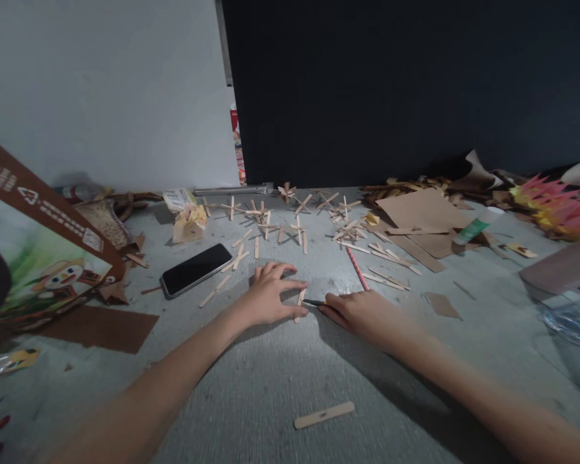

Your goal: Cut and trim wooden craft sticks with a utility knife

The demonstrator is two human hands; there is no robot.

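Observation:
On the grey table, a small wooden stick (pixel 300 298) lies between my two hands. My left hand (pixel 269 295) is spread around it, with the thumb and a finger at the stick's ends. My right hand (pixel 355 312) is closed on a thin dark-tipped tool (pixel 314 302), whose tip reaches the stick. What kind of tool it is I cannot make out. Nearer to me lies a wider wooden stick (pixel 324 415) with a dark mark in its middle. Beyond my hands stand several crossed-stick pieces (pixel 298 231), and a pink patterned straw (pixel 357 268) touches the area by my right hand.
A black phone (pixel 196 269) lies left of my left hand. Brown cardboard (pixel 418 212) and a glue stick (pixel 481 225) are at the back right. A printed bag (pixel 62 258) stands at the left, and a clear plastic item (pixel 573 325) sits at the right edge.

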